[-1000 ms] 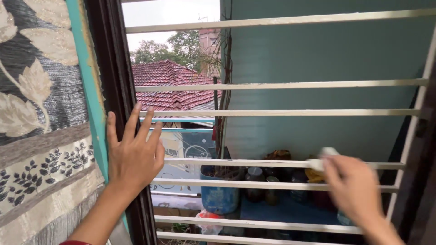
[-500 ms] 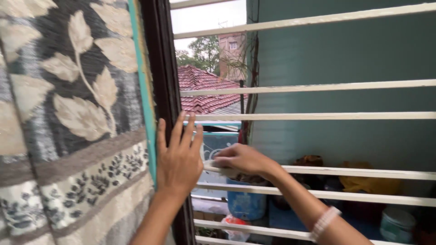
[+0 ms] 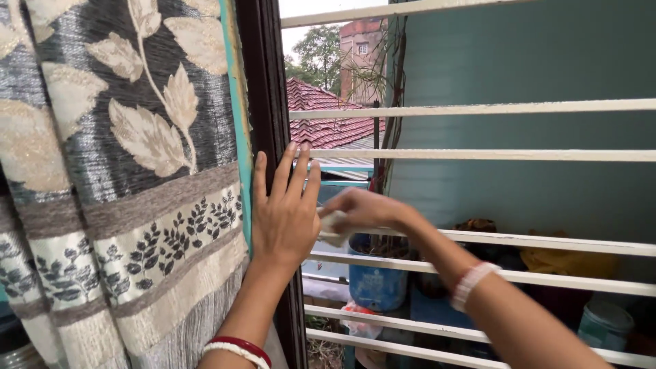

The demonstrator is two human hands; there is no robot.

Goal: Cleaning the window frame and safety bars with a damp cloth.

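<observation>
We are wiping a white bar [image 3: 547,242] in the middle of the frame, our right hand [image 3: 362,208] gripping a cloth [image 3: 333,229], our left hand [image 3: 283,212] flat and open on the frame [image 3: 263,102], so next we must slide the cloth along.

Light: soft daylight through the window bars [image 3: 478,108] | sky [image 3: 301,8] blown out white | shadows: faint, diffuse | blur: right hand [image 3: 362,208] slightly smeared, perhaps motion | curtain [image 3: 116,178] sharp | edges: mild bowing
</observation>
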